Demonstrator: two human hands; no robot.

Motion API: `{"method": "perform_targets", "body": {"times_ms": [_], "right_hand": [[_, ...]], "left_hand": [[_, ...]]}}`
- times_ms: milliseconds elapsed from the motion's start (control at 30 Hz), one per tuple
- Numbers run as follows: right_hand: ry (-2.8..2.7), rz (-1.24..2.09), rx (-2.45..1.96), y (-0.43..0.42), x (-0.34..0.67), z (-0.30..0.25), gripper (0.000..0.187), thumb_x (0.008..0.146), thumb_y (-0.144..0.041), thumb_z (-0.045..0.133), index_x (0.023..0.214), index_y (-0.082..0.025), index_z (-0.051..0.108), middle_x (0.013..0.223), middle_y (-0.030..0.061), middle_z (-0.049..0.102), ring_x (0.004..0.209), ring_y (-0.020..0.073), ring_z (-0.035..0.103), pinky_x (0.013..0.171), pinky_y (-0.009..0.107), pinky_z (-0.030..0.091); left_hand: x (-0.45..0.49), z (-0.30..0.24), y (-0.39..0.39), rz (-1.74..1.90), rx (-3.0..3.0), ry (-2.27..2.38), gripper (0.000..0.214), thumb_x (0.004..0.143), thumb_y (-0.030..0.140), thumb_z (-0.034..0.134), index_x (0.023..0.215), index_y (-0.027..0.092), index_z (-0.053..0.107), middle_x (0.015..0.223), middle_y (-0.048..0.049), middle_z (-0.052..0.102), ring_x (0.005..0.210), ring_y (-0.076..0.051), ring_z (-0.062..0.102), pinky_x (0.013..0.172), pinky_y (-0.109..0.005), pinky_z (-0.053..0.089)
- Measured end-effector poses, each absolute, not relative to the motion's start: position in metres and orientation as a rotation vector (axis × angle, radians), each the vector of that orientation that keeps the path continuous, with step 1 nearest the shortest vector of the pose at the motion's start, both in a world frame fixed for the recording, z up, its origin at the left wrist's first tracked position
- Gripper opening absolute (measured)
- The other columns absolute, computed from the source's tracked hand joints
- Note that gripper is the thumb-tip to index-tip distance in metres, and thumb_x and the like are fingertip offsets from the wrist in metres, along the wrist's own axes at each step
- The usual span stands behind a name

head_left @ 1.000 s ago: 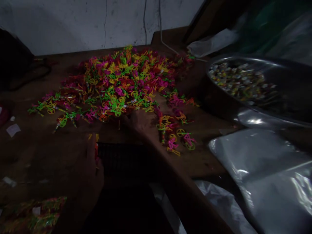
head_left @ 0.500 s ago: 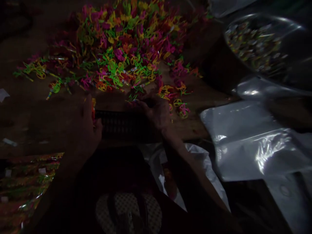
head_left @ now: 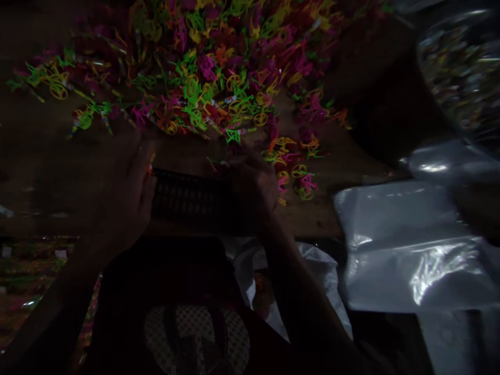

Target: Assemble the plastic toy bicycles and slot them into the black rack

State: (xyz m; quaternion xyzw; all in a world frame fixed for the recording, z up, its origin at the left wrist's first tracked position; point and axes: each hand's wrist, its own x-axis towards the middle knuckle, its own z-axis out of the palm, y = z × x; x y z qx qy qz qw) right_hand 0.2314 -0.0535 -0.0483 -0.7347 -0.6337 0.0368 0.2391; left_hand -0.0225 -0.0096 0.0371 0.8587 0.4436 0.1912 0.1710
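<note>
A long dark tray with rows of slots (head_left: 187, 197) lies at the table's near edge, between my two hands. At its left end is my left hand (head_left: 130, 190), its thumb and fingers closed around a small orange and yellow plastic piece (head_left: 150, 169). My right hand (head_left: 258, 182) is over the tray's right end, fingers bent together at a small thin piece with green and white on it (head_left: 223, 163). Dim light and blur hide the fingertips. Just beyond the hands spreads a heap of bright plastic pieces (head_left: 203, 88), some on striped sticks.
To the right lie clear plastic bags (head_left: 398, 219) and a large clear-walled container (head_left: 424, 67) of small mixed pieces. An open white bag (head_left: 316, 260) hangs below the table edge. Packed colourful goods (head_left: 35, 281) are at lower left.
The view has shifted, so the heap appears nearer and the container farther right. My left hand stays by the tray's left end. The right fingers have drawn in closer over the tray.
</note>
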Motion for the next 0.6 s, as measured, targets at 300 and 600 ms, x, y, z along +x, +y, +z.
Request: {"method": "perform_targets", "body": {"times_ms": [300,600], "right_hand": [[-1.334,0.472,-1.809,-0.064,0.182,-0.018,0.010,0.085,-0.033,0.066,0.086,-0.023,0.065,0.078,0.0038,0.068,0.071,0.0210,0.062,0.066,0.033,0.049],[-1.383,0.480,-1.748,-0.057,0.132,-0.035,0.022,0.091,-0.037,0.053,0.079,-0.023,0.063,0.070,0.0030,0.065,0.064,0.0188,0.057,0.063,0.031,0.046]], "left_hand": [[-0.023,0.034,-0.014,0.546,2.329,1.305,0.052,0.103,0.029,0.032,0.156,0.028,0.034,0.161,0.0019,0.039,0.154,-0.021,0.026,0.130,-0.044,0.022],[-0.023,0.019,-0.016,0.657,2.239,1.192,0.056,0.101,0.023,0.030,0.156,0.013,0.031,0.167,-0.0077,0.027,0.156,-0.020,0.020,0.129,-0.042,0.024]]}}
